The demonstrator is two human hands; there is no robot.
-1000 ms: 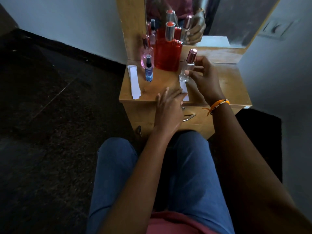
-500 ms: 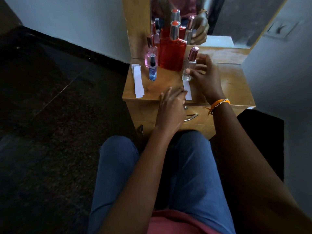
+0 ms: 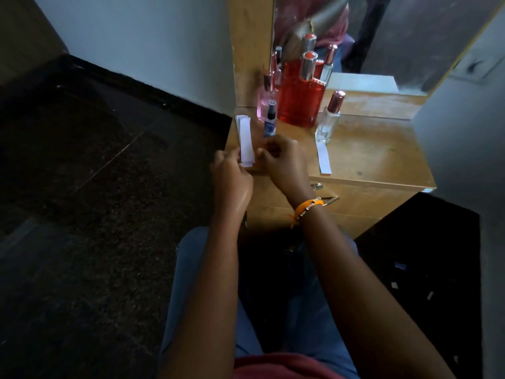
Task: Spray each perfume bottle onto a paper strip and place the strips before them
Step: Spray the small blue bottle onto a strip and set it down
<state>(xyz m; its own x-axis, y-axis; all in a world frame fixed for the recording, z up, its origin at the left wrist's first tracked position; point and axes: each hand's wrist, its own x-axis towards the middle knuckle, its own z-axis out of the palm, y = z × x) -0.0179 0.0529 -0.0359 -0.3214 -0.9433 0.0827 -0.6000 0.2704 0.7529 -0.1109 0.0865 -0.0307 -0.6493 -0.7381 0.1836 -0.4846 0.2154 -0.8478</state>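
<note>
A stack of white paper strips [image 3: 245,138] lies at the left end of the wooden dresser top [image 3: 369,151]. My left hand [image 3: 231,175] pinches the stack's near end from the left. My right hand [image 3: 281,160], fingers curled, pinches the same end from the right. Behind the hands stands a small blue bottle [image 3: 270,124], with a pink bottle [image 3: 265,101] and a large red bottle [image 3: 300,101] further back. To the right a clear bottle with a pink metal cap [image 3: 328,123] stands upright, and a single strip [image 3: 323,160] lies in front of it.
A mirror [image 3: 369,36] rises behind the bottles and reflects them. A drawer with a metal handle [image 3: 329,199] is under the top. Walls close in on the right and behind; dark floor [image 3: 95,187] lies to the left. My knees in blue jeans are below the dresser.
My right hand has let go of the clear bottle and moved left to the strip stack. My left hand has left the single strip and also moved left to the stack.
</note>
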